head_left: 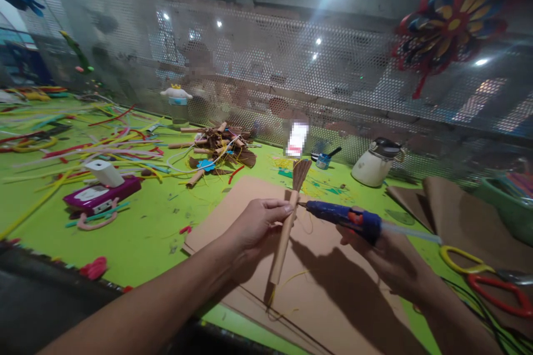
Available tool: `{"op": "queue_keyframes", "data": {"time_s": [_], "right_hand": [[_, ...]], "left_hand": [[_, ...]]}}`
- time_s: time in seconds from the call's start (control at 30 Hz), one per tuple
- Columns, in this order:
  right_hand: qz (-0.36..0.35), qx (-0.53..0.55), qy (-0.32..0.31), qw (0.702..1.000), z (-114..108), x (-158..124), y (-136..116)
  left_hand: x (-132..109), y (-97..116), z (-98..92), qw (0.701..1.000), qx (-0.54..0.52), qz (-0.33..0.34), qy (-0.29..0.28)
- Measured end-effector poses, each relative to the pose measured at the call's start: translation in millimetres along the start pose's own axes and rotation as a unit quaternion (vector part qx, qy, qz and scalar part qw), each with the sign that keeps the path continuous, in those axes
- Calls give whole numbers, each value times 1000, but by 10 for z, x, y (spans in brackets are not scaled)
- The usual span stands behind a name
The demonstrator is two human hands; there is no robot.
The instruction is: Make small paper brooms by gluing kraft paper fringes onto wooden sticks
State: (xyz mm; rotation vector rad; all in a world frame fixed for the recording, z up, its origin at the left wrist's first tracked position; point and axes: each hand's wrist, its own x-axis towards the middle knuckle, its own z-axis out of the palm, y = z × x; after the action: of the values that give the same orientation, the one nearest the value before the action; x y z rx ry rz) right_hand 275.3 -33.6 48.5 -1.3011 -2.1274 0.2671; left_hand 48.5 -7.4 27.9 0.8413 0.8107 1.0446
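My left hand (pixel 262 222) pinches a small paper broom (pixel 283 244) by its rolled brown handle, with the dark fringed bristles (pixel 300 175) pointing away from me. Yellow thread (pixel 291 277) trails from the handle's near end. In my right hand (pixel 387 260) is a blue hot glue gun (pixel 341 215), a clear glue stick (pixel 410 231) jutting from its back. Its nozzle meets or nearly meets the handle just below the bristles. Under both hands lie stacked brown paper sheets (pixel 345 316).
A heap of similar small brooms (pixel 220 147) lies at the back. Pipe cleaners (pixel 104 147) and a purple power strip (pixel 102 195) are on the left. To the right are yellow-handled scissors (pixel 464 260), red-handled scissors (pixel 499 291), a white jug (pixel 372 166) and a green basket (pixel 506 208).
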Motion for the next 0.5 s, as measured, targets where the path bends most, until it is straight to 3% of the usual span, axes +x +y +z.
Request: {"op": "queue_keyframes", "data": {"time_s": [0.3,0.5], "right_hand": [[-9,8,-91,996,-59,-133,19],[-21,9,-106,994,-70,-167,57]], "left_hand": [[38,-12,-33,1000,3,9,5],[71,-8,-55,1000,10,19,7]]}}
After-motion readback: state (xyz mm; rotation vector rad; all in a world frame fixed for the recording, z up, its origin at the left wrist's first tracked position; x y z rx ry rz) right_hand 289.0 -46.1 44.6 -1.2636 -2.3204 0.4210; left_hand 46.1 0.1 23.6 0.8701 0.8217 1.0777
